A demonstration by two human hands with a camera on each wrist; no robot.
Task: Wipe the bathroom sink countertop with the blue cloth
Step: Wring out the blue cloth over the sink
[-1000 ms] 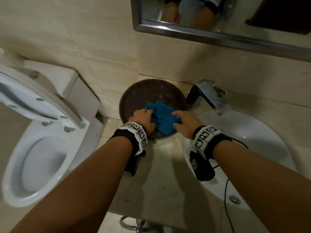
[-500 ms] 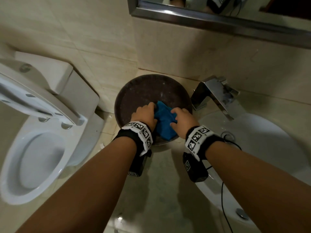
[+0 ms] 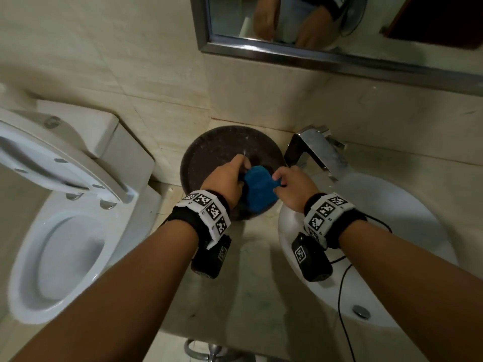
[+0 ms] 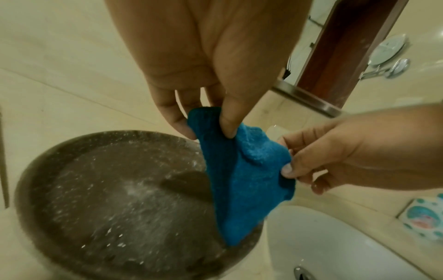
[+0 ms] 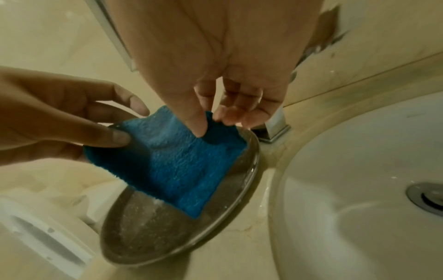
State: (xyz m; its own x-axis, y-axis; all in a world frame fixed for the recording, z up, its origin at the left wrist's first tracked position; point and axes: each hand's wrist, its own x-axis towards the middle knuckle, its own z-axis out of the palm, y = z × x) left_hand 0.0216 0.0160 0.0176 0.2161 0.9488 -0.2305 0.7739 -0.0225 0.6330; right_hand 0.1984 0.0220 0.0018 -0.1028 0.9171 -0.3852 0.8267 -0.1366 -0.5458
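Note:
The blue cloth (image 3: 260, 190) hangs between both hands above a round dark tray (image 3: 217, 150) on the beige countertop (image 3: 264, 278). My left hand (image 3: 230, 178) pinches the cloth's upper left corner between thumb and fingers; the left wrist view shows that pinch on the blue cloth (image 4: 249, 181). My right hand (image 3: 292, 186) pinches the opposite corner, with the thumb pressed on the blue cloth (image 5: 172, 163) in the right wrist view. The cloth's lower edge droops to the tray (image 5: 153, 238).
A white sink basin (image 3: 392, 231) with a drain (image 3: 361, 311) lies right of the tray, a chrome faucet (image 3: 316, 150) behind it. An open toilet (image 3: 60, 252) stands to the left. A mirror (image 3: 339, 30) hangs on the tiled wall. A patterned box (image 4: 424, 217) sits by the basin.
Both hands have lifted the cloth off the tray; it was lying flat under my fingers and now hangs pinched by two corners. The head view has tilted a little.

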